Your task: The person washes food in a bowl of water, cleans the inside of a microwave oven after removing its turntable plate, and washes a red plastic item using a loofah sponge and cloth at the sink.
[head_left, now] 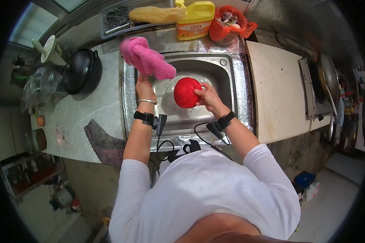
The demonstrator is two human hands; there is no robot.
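A round, glossy red bowl point(186, 93) is over the sink point(166, 117), held at its right side by my right hand point(208, 97), thumb and fingers closed on its edge. My left hand point(145, 88) is at the sink's left side, just below a pink towel point(148, 58). Its fingertips go out of sight under the towel, so whether they grip anything is hidden. The towel lies draped over a long shape reaching out above the basin. Between the towel's tip and the bowl, a thin stream of water seems to fall.
Behind the sink stand a yellow jug point(195, 20) and a red plastic bag point(231, 26) of scraps. A lidded black pot point(82, 71) is on the left counter, with a dark grey cloth point(103, 139) at its front edge. A stove point(312, 89) is at right.
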